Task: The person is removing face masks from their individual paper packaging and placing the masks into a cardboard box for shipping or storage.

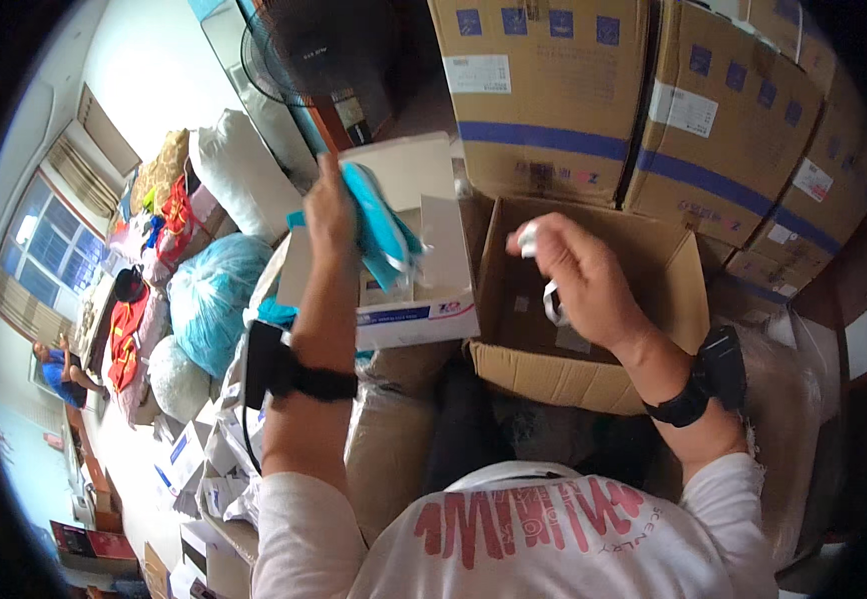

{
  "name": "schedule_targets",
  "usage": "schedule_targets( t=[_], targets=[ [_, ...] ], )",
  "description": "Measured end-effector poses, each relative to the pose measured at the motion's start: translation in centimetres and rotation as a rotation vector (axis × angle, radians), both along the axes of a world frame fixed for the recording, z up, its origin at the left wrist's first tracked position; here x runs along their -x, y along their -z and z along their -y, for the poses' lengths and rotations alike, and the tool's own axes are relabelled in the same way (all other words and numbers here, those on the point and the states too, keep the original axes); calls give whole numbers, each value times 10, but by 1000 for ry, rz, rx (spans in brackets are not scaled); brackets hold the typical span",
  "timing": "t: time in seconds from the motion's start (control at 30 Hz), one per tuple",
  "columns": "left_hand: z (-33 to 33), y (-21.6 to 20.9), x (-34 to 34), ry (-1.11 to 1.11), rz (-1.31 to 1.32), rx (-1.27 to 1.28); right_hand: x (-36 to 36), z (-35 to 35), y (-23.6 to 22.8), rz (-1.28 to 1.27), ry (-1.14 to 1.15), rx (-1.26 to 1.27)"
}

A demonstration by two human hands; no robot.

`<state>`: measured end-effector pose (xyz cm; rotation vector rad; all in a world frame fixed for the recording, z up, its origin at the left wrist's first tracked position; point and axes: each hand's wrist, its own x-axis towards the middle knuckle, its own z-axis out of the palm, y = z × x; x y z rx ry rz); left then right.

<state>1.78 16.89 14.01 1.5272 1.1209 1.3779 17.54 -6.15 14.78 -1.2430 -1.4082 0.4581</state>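
Note:
My left hand (329, 215) is closed on a folded teal cloth-like bundle (378, 220), with a clear or white bit at its lower end. It is held over an open white carton (413, 330) with its lid flaps raised. My right hand (583, 285) is closed, with a small white strip (528, 240) between thumb and fingers. Another white loop (553, 302) hangs below that hand. Beneath it stands an open brown cardboard box (553, 377), a few small pale pieces on its floor.
Tall sealed brown boxes (553, 100) stand behind the open box. A dark fan (313, 50) is at the far left of them. To the left lie stuffed bags, among them a large blue bag (219, 295), and several white cartons (186, 459). A person (62, 374) sits farther off.

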Motion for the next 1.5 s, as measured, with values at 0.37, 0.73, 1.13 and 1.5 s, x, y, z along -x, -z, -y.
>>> schedule_targets(
  t=[0.37, 0.73, 1.13, 1.5],
  targets=[
    [51, 25, -34, 78, 477, 241, 54, -36, 61, -597, -109, 267],
    [64, 53, -29, 82, 482, 496, 35, -40, 58, 255, 96, -112],
    [61, 2, -43, 142, 20, 66, 76, -25, -2, 475, -354, -429],
    [-42, -26, -13, -12, 445, 48, 75, -13, 8, 415, -589, -715]
  ],
)
